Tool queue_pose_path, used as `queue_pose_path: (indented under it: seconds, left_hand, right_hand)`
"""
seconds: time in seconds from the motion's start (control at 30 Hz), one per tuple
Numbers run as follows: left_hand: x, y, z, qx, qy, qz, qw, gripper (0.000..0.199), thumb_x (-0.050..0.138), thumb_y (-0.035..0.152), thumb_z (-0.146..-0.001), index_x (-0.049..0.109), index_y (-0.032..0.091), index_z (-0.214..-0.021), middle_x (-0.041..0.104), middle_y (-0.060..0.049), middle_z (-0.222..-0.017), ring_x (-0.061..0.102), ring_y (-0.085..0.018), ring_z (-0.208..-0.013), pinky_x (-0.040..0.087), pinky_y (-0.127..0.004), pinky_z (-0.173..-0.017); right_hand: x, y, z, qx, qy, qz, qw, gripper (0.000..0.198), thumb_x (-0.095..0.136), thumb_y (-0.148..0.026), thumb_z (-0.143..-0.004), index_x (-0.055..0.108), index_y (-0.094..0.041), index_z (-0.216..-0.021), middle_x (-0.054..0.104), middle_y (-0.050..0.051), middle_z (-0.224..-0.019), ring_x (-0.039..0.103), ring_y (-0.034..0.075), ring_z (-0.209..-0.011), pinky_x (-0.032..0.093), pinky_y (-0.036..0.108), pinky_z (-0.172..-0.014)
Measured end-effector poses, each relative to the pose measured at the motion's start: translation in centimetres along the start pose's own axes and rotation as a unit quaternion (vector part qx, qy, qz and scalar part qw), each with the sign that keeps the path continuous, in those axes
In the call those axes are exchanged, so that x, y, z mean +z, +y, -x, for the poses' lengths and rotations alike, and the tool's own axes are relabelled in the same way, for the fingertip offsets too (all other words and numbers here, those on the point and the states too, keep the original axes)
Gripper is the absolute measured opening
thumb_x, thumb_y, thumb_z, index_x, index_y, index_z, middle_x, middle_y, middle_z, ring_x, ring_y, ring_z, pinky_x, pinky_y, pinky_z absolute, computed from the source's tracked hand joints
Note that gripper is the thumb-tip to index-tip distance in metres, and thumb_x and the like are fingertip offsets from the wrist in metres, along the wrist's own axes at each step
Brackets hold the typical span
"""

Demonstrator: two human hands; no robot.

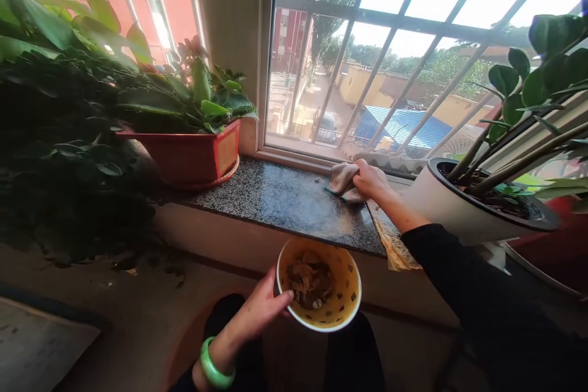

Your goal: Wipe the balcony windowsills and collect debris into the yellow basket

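Note:
My left hand (267, 299) grips the rim of a yellow basket (346, 300) with square holes and a white edge. Brown dry leaves and debris (310, 278) lie at its bottom. The basket is just in front of the sill's front edge, tilted toward me. On the speckled dark stone windowsill (271, 193), my right hand (369, 179) is closed around a pale cloth (343, 179), which touches the stone near the window frame. Dusty smears and small bits mark the sill around the cloth.
A red rectangular planter (193, 156) with leafy plants stands at the sill's left end. To the right, a large white pot (425, 196) holds a tall plant beside my right forearm. A crumpled yellowish sheet (395, 245) hangs over the sill's edge. Behind is a barred window (390, 21).

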State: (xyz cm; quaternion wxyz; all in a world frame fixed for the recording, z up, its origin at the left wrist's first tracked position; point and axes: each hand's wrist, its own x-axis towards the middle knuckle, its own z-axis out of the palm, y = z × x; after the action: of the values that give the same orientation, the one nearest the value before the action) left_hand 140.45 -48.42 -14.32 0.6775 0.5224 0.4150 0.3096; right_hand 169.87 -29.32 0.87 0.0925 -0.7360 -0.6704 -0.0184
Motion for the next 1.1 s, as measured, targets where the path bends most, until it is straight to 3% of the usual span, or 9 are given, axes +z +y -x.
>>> queue_pose_path:
  seconds: [0.1,0.17,0.23,0.33,0.4,0.6,0.83,1.1]
  left_hand:
    - [-0.1,0.1,0.0,0.01,0.003,-0.003,1.0,0.072,0.067,0.035,-0.079,0.045,0.016,-0.146,0.058,-0.018,-0.134,0.058,-0.036,-0.117,0.059,-0.031,-0.067]
    - [-0.2,0.0,-0.1,0.014,0.006,-0.001,1.0,0.073,0.068,0.033,-0.08,0.045,0.016,-0.147,0.061,-0.017,-0.131,0.06,-0.034,-0.114,0.059,-0.03,-0.069]
    - [-0.3,-0.3,-0.1,0.017,0.005,0.006,1.0,0.075,0.067,0.031,-0.081,0.041,0.019,-0.15,0.061,-0.016,-0.132,0.062,-0.032,-0.111,0.058,-0.029,-0.068]
    - [-0.3,-0.9,-0.2,0.016,-0.004,0.013,1.0,0.075,0.066,0.032,-0.082,0.039,0.02,-0.151,0.059,-0.015,-0.134,0.063,-0.031,-0.107,0.058,-0.028,-0.063]
    - [-0.3,-1.0,-0.2,0.015,-0.003,0.012,1.0,0.072,0.066,0.032,-0.083,0.042,0.018,-0.148,0.059,-0.016,-0.133,0.064,-0.031,-0.106,0.059,-0.029,-0.062]
    - [-0.2,-0.7,-0.1,0.019,0.009,0.004,1.0,0.068,0.067,0.032,-0.082,0.045,0.016,-0.144,0.061,-0.016,-0.128,0.065,-0.03,-0.103,0.058,-0.028,-0.064]
    - [0.0,-0.7,-0.1,0.017,0.008,0.027,0.999,0.077,0.07,0.034,-0.079,0.04,0.016,-0.148,0.06,-0.017,-0.132,0.065,-0.03,-0.102,0.058,-0.03,-0.062]
    - [-0.4,-1.7,-0.7,0.012,0.021,0.027,0.999,0.072,0.07,0.038,-0.079,0.046,0.017,-0.144,0.064,-0.015,-0.127,0.062,-0.034,-0.112,0.059,-0.033,-0.071]
  right_hand:
    - [0.6,-3.8,-0.9,-0.029,-0.005,-0.02,0.999,0.041,0.046,-0.015,-0.087,0.058,-0.016,-0.127,0.071,0.015,-0.117,0.065,0.028,-0.108,0.047,0.034,-0.088]
    - [0.7,-4.7,-1.4,-0.063,-0.01,-0.035,0.997,0.041,0.046,-0.014,-0.086,0.059,-0.017,-0.125,0.071,0.015,-0.118,0.064,0.028,-0.11,0.047,0.034,-0.09]
    - [0.6,-3.5,-1.6,-0.079,-0.019,-0.042,0.996,0.042,0.046,-0.013,-0.084,0.06,-0.016,-0.123,0.071,0.015,-0.118,0.064,0.029,-0.11,0.047,0.036,-0.091]
    - [0.6,-0.7,-1.6,-0.05,-0.016,-0.041,0.998,0.041,0.045,-0.012,-0.083,0.061,-0.016,-0.121,0.071,0.015,-0.118,0.064,0.03,-0.11,0.048,0.038,-0.092]
    - [0.8,-0.8,-2.1,-0.047,-0.012,-0.05,0.998,0.04,0.044,-0.013,-0.085,0.062,-0.016,-0.12,0.071,0.015,-0.118,0.064,0.03,-0.111,0.049,0.038,-0.092]
    - [1.6,-6.5,-3.6,-0.114,-0.036,-0.09,0.989,0.045,0.043,-0.014,-0.085,0.061,-0.018,-0.126,0.069,0.012,-0.126,0.061,0.028,-0.118,0.048,0.038,-0.098]
    - [0.5,-3.3,-3.1,-0.087,-0.056,-0.07,0.992,0.042,0.041,-0.015,-0.088,0.06,-0.013,-0.125,0.068,0.019,-0.123,0.062,0.034,-0.117,0.047,0.045,-0.098]
    - [2.4,-11.0,-4.3,-0.126,-0.039,-0.124,0.983,0.046,0.041,-0.012,-0.087,0.056,-0.018,-0.13,0.067,0.012,-0.13,0.06,0.028,-0.122,0.046,0.039,-0.102]
